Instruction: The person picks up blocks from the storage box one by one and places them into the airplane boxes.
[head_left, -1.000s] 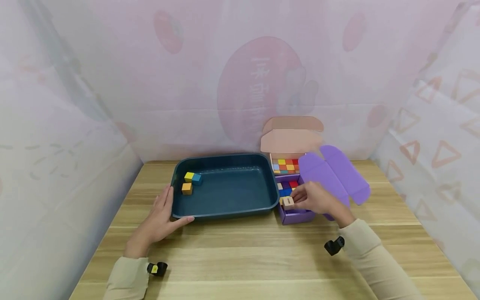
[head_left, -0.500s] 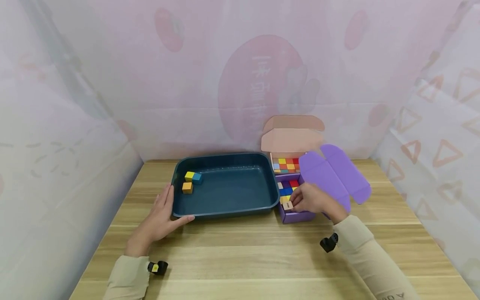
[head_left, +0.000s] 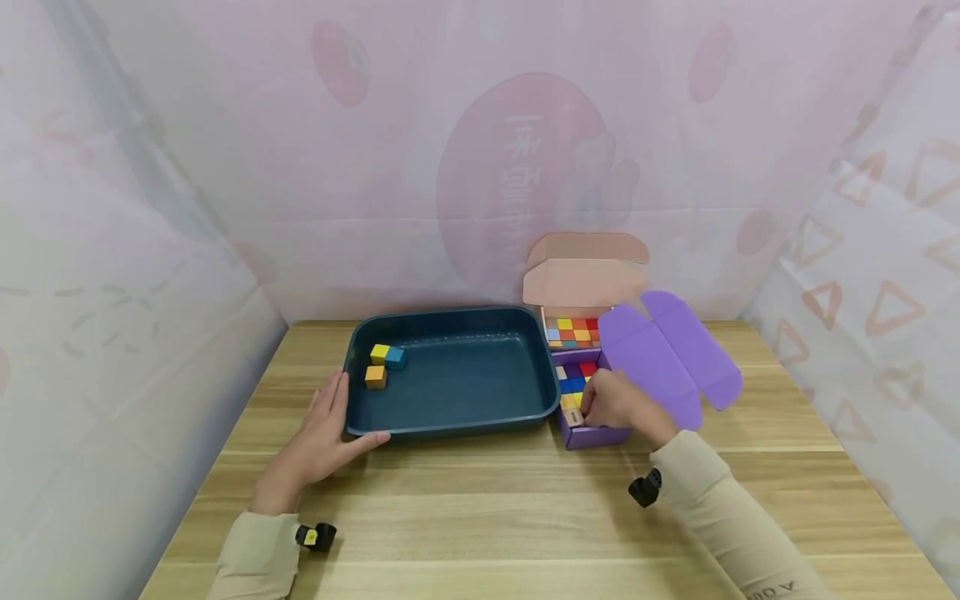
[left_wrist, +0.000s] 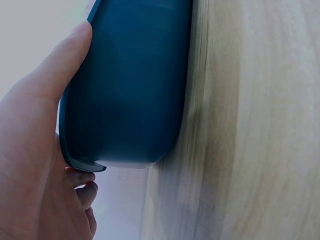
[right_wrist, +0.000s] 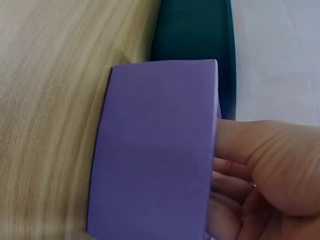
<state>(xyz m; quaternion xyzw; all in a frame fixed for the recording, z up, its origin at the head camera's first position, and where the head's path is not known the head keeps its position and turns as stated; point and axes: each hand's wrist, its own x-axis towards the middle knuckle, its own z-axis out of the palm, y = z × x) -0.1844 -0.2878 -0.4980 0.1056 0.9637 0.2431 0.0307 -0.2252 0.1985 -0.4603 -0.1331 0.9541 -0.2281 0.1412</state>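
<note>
In the head view my right hand (head_left: 621, 402) reaches down into the open purple box (head_left: 597, 438), its fingertips at a pale wooden block (head_left: 573, 417) with a dark mark on top. The block sits low in the box's front left corner, beside rows of coloured blocks (head_left: 573, 385). In the right wrist view the box's purple wall (right_wrist: 155, 150) hides the fingertips and the block. My left hand (head_left: 318, 437) rests at the near left corner of a dark teal tray (head_left: 465, 375), fingers along the left side and thumb on the front rim.
Yellow, blue and orange blocks (head_left: 376, 377) lie at the tray's left end. Behind the purple box stands an open pink box (head_left: 585, 282) with coloured blocks in it. The purple lid (head_left: 660, 354) spreads out to the right over the wooden table (head_left: 480, 517).
My right hand has lowered the pale wooden block into the purple box's front left corner, the forearm shifting slightly left. My left hand and the tray have stayed put.
</note>
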